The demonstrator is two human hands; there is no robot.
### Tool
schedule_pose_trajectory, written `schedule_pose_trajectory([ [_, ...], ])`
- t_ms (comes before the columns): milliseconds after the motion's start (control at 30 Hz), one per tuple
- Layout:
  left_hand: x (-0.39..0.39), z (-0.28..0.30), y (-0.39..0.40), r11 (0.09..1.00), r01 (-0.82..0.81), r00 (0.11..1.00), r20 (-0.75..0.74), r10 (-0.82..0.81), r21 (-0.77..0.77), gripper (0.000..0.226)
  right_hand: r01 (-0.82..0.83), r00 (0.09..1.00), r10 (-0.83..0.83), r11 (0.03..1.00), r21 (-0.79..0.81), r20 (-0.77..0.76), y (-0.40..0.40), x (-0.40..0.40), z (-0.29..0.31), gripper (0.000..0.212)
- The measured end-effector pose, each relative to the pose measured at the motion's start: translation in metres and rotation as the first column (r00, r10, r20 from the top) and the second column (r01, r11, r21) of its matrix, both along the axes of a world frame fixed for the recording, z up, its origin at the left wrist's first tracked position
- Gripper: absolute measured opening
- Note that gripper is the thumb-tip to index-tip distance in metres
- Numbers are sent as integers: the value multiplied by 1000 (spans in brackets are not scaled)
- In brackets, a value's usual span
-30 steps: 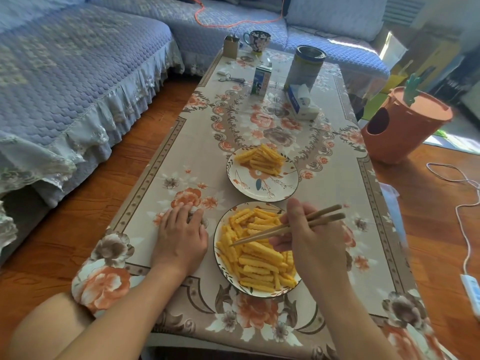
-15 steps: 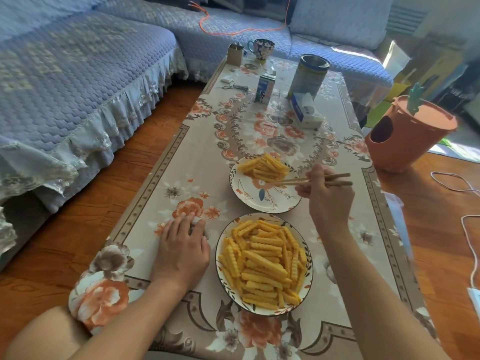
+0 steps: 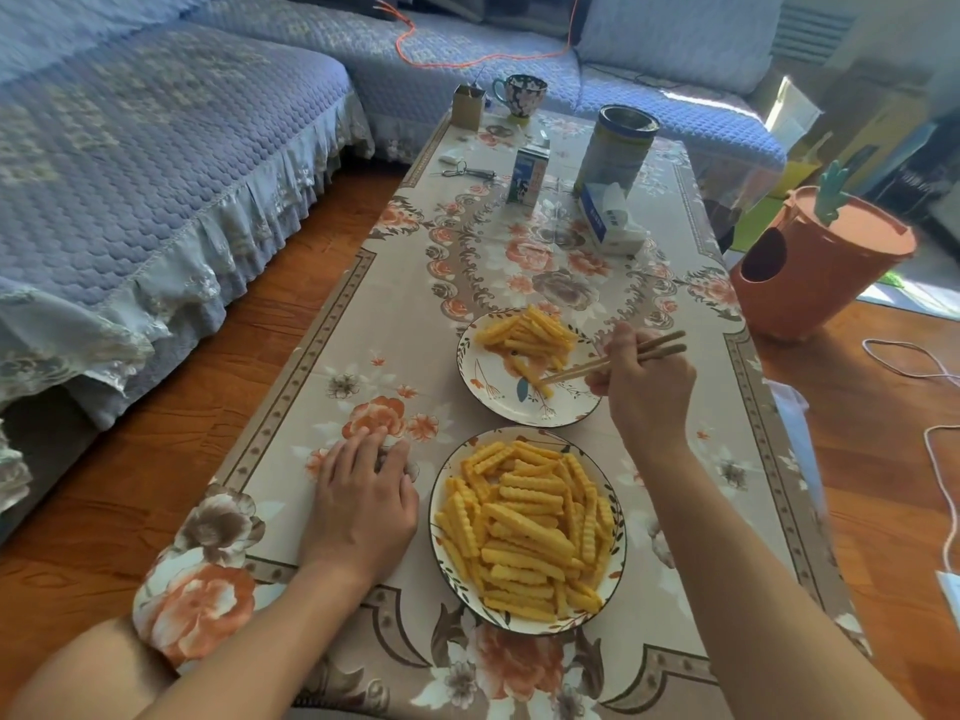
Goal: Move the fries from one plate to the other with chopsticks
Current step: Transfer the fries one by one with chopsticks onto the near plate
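Floral cloth covers the table beside a blue sofa; right hand grips chopsticks, left hand lies flat.

The two plates are lying close together at the frame's centre: the far plate and the near plate, with only a thin strip of cloth between them. The right hand with chopsticks is occupying the far plate's right edge. The left hand is lying flat just left of the near plate. A wide bare band is running across the middle, below the carton, tin and tissue pack.
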State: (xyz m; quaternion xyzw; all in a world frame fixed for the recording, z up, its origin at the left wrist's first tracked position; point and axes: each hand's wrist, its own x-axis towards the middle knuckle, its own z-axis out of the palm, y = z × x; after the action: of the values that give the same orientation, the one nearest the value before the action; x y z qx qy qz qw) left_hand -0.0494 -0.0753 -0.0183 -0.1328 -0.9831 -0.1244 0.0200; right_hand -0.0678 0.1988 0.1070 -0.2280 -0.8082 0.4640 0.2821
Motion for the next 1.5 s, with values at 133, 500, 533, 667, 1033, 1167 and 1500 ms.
schedule_pose_trajectory([
  [133,2,1,0,1000,0,1000,9,0,-2,54,-33,999,34,992,-120,5,-6,-4,2,35],
  [500,2,2,1,1000,-8,1000,-4,8,-10,50,-263,954,293,921,-287,66,14,79,77,44],
  [533,2,2,1,1000,-9,1000,-7,9,-9,50,-272,948,308,917,-290,85,14,85,79,44],
  [667,2,3,2,1000,-11,1000,-6,10,-10,50,-286,933,334,915,-286,136,9,99,76,42],
  [1033,2,2,1,1000,-8,1000,-17,8,5,45,-134,990,141,950,-283,6,43,71,74,39],
  [1167,2,0,-1,1000,-4,1000,-18,4,1,43,-110,993,119,970,-217,25,30,33,39,38],
  [1500,1,-1,0,1000,-4,1000,-12,4,-5,49,42,999,-42,999,-9,-26,17,-11,-2,38],
])
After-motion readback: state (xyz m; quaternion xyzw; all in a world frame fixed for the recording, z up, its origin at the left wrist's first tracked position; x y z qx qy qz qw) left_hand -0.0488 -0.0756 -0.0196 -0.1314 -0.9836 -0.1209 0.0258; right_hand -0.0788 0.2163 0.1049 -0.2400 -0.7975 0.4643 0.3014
